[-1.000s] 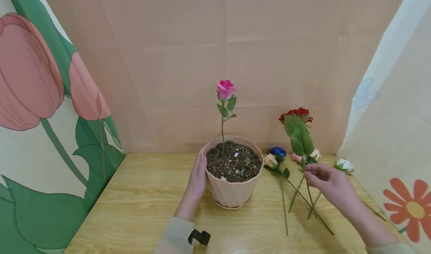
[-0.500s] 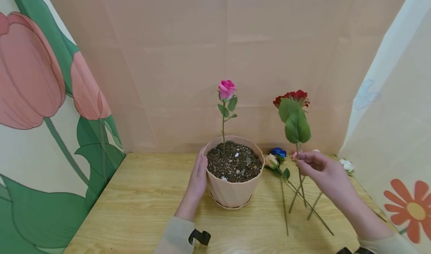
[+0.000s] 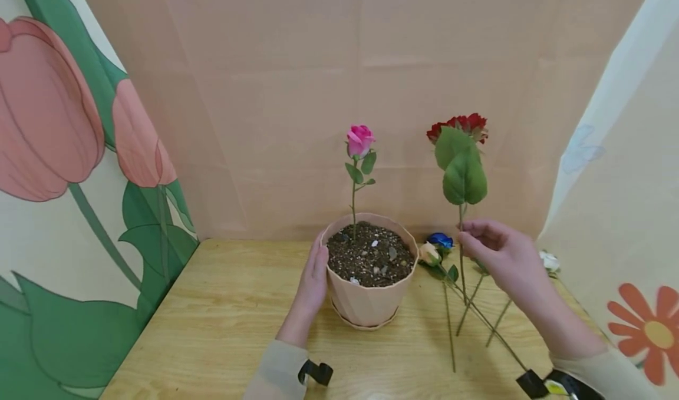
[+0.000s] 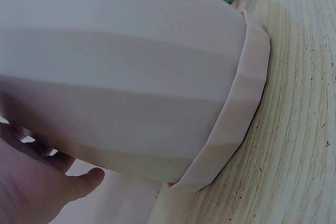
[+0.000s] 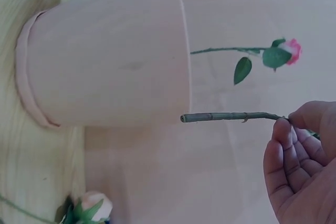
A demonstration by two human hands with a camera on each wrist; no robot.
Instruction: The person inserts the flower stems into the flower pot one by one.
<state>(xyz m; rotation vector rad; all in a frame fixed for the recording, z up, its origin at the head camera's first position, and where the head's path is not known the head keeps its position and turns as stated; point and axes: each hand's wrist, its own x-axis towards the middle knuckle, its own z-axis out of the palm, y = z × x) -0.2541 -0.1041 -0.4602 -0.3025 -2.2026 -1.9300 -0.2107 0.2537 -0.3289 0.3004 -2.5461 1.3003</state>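
My left hand (image 3: 310, 279) rests with straight fingers against the left side of a pale pink flowerpot (image 3: 366, 306). In the left wrist view the thumb (image 4: 86, 182) lies along the pot's wall. Dark soil (image 3: 366, 258) fills the pot, and a pink rose (image 3: 361, 141) stands upright in it toward the back left. To the pot's right, my right hand (image 3: 509, 258) pinches the stem of a red flower (image 3: 461, 126) between thumb and fingertips. Its bloom points up, with big green leaves (image 3: 464, 176) below. The stem's cut lower end (image 5: 194, 118) shows in the right wrist view.
Right of the pot, several loose flowers lie on the wooden table (image 3: 239, 306), among them a blue flower (image 3: 441, 240), a peach rose (image 3: 429, 254) and a white flower (image 3: 550, 261). Their stems cross toward the front. A pink backdrop (image 3: 265, 123) closes off the back.
My right hand has lifted the red flower up from over the loose flowers and moved it left, closer to the pot. The left hand has stayed on the pot.
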